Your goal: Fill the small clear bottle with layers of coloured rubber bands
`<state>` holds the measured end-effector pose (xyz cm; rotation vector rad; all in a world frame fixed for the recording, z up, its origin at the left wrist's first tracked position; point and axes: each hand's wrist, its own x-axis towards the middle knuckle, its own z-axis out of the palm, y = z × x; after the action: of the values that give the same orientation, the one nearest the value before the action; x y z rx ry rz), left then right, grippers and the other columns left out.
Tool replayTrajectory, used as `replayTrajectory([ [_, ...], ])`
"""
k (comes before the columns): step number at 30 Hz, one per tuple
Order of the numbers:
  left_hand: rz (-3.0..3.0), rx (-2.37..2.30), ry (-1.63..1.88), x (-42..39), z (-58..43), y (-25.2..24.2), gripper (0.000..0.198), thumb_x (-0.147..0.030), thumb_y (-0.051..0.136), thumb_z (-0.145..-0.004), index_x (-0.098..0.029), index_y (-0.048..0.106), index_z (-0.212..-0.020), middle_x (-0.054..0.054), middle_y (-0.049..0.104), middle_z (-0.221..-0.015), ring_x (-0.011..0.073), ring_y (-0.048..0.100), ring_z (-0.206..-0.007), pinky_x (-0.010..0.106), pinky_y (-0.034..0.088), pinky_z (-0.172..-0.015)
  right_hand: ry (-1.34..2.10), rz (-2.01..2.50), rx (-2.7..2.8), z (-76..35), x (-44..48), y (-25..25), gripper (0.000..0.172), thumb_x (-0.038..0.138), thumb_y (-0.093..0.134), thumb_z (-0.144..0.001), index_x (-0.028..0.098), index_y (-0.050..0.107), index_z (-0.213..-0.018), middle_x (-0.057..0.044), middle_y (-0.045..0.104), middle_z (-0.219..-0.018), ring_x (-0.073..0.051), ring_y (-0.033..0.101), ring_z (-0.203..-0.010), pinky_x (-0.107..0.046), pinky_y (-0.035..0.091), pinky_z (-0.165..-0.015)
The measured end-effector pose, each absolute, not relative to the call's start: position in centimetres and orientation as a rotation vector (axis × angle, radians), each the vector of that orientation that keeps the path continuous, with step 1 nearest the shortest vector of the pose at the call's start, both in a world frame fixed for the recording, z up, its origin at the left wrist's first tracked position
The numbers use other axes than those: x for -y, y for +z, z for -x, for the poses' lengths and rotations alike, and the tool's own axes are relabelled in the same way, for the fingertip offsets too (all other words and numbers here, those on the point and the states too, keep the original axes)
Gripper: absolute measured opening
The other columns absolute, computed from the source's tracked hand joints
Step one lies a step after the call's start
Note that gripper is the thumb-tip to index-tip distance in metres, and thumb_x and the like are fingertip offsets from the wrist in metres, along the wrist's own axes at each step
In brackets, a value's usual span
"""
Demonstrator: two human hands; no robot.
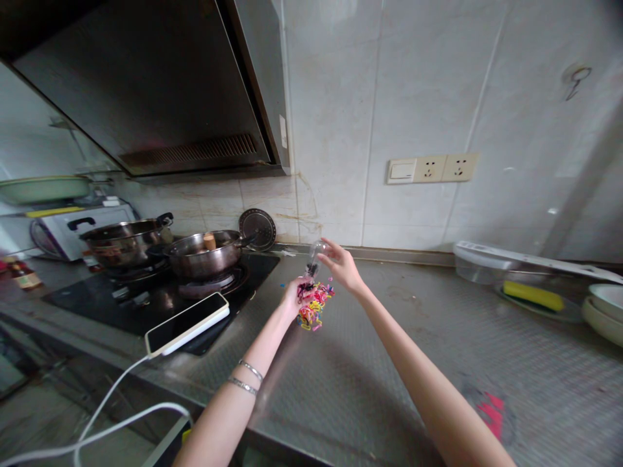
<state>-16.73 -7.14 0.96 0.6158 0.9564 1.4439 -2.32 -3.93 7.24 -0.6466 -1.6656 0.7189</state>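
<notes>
Both hands meet around a small clear container (318,249) above the metal counter. My right hand (339,264) pinches the container's upper part between thumb and fingers. Dark bits show in its lower part, close to my left hand (294,296). The left fingers are curled around that lower end, partly hidden by it. Just below and beside the left hand lies a loose heap of small rubber bands (314,308) in pink, red, yellow and other colours. Whether the left hand also holds some bands cannot be made out.
Two steel pots (207,256) stand on the black gas stove (160,305) at left, under the range hood (146,84). A cabled phone (187,324) lies on the stove's front edge. At right are a plastic box (479,267), a yellow sponge (533,296) and bowls (606,314).
</notes>
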Motion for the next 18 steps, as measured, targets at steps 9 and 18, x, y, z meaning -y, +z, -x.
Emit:
replayTrajectory([
  [9, -0.997, -1.251, 1.677, 7.7, 16.9, 1.1, 0.019, -0.005, 0.052, -0.062, -0.016, 0.063, -0.075, 0.0, 0.059, -0.057, 0.0074, 0.049, -0.04, 0.015, 0.03, -0.034, 0.973, 0.752, 1.279, 1.4, 2.1, 6.3, 0.062, 0.042, 0.058, -0.07, 0.016, 0.043, -0.124, -0.008, 0.062, -0.092, -0.016, 0.059, -0.08, -0.03, 0.053, -0.066],
  [18, -1.068, -0.904, 1.719, 8.1, 15.9, 1.8, 0.057, 0.011, 0.044, -0.053, -0.02, 0.065, -0.096, 0.002, 0.061, -0.105, 0.0099, 0.056, -0.077, 0.014, 0.045, -0.061, 1.073, 0.771, 1.142, 1.1, 1.9, 6.0, 0.062, 0.04, 0.057, -0.072, 0.013, 0.04, -0.125, -0.007, 0.061, -0.088, -0.013, 0.059, -0.07, -0.03, 0.054, -0.065],
])
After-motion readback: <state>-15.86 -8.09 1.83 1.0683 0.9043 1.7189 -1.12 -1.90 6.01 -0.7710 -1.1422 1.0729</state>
